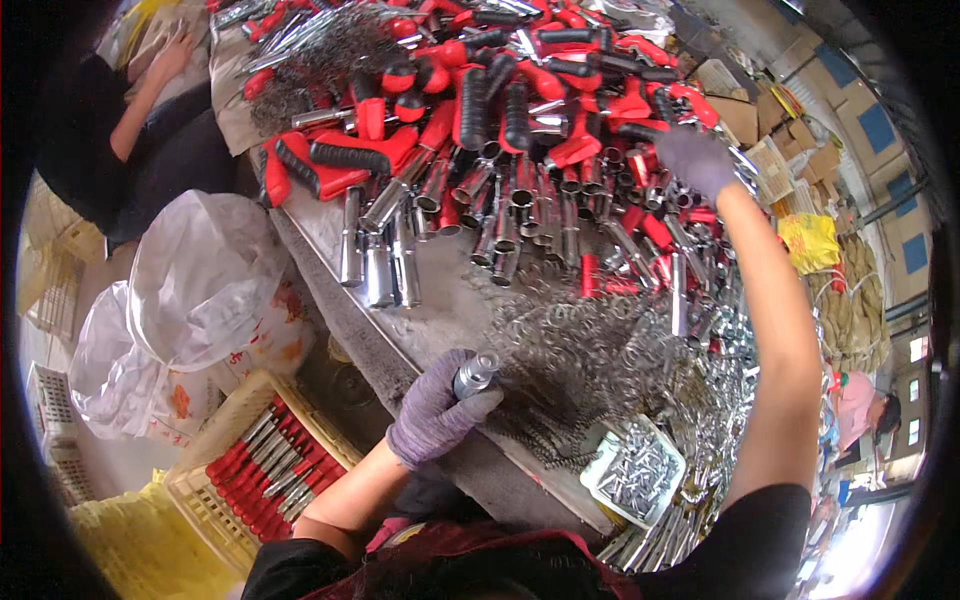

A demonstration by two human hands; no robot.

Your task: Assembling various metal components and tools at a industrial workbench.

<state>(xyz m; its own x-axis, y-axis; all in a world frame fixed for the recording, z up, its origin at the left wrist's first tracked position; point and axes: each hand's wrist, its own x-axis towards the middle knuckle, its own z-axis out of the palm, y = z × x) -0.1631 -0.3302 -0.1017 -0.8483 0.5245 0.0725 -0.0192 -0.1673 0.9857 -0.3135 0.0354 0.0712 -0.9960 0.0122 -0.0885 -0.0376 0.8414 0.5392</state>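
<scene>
In a grey-purple glove, my left hand [440, 405] is closed around a shiny metal cylinder [477, 372], its narrower end pointing up. It is over the near edge of the worktable [400, 335]. My right arm stretches to the far right of the heap, where my gloved right hand [695, 162] is among red and black handles [515, 115] and metal parts. Blur hides its fingers. Several chrome tubes [378, 270] lie between my hands, with a mass of small wire springs [570, 340] closer to me.
A pale tub of small metal pins [640, 470] stands at the near edge, beside thin rods [665, 545]. Left below is a plastic crate [205, 485] of red-handled tools. White plastic bags [200, 290] stand left of the table. Another person's hand [172, 58] shows at upper left.
</scene>
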